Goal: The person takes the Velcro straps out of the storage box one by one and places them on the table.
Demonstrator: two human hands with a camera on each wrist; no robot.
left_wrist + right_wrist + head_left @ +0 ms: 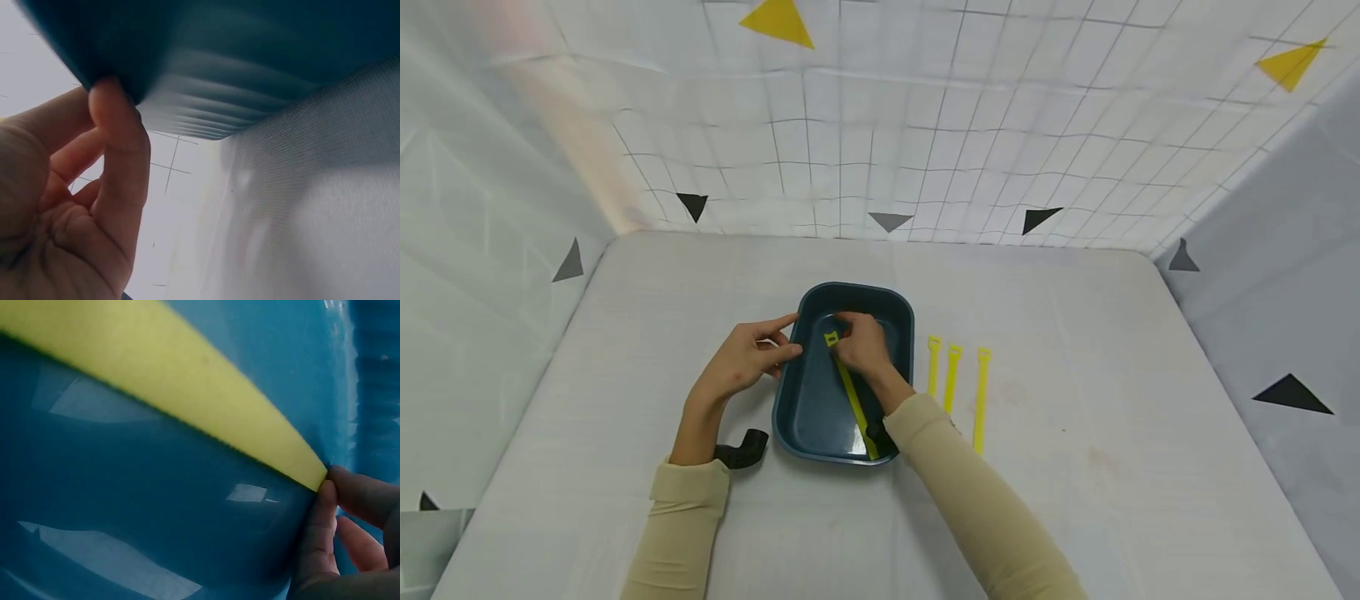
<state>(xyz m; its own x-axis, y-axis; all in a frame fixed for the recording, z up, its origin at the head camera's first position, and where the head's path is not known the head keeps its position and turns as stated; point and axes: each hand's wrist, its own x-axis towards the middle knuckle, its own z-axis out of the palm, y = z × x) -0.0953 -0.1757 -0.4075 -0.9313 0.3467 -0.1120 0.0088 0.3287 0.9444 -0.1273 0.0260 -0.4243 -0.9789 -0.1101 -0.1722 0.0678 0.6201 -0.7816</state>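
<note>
A dark teal plastic tray (808,408) stands on the white-covered table, its long sides running away from me. My left hand (741,360) holds its left rim, thumb and fingertips at the edge; the left wrist view shows the ribbed underside of the tray wall (250,37). Inside the tray lies a yellow cable strap (853,400) with a slotted buckle at its far end. My right hand (862,343) reaches into the tray and pinches this strap near the buckle. Close up, thumb and finger meet on the end of the yellow band (206,394).
Several yellow straps lie on the table right of the tray, among them one (982,400) farthest right; my right sleeve partly covers their near ends. A black wrist camera (742,448) sits at my left wrist. White gridded sheeting (880,167) closes off the back.
</note>
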